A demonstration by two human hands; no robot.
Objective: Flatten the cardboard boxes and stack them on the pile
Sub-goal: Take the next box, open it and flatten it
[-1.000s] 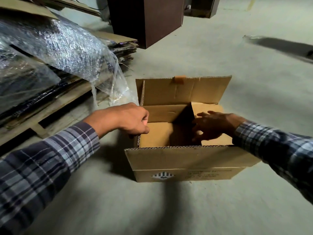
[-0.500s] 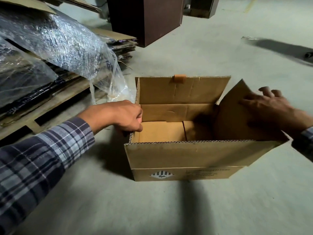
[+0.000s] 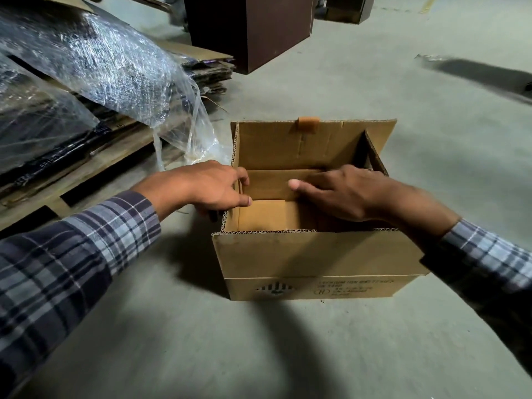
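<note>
An open brown cardboard box (image 3: 316, 263) stands on the concrete floor in front of me, its top flaps raised. My left hand (image 3: 213, 187) grips the box's left wall at the top edge, fingers curled over it. My right hand (image 3: 342, 194) reaches down inside the box from the right, fingers spread toward the inner flaps at the bottom; I cannot see whether it holds one. The pile of flattened cardboard (image 3: 86, 156) lies at the left, partly under plastic.
Crinkled clear plastic wrap (image 3: 109, 73) drapes over the cardboard pile at the left. A dark brown cabinet (image 3: 253, 27) stands at the back. More flattened boxes (image 3: 210, 70) lie beside it. Bare concrete floor (image 3: 431, 125) lies to the right and in front.
My right hand left the box's right flap and moved back inside the box. The right flap now stands upright. My left hand stayed on the left wall.
</note>
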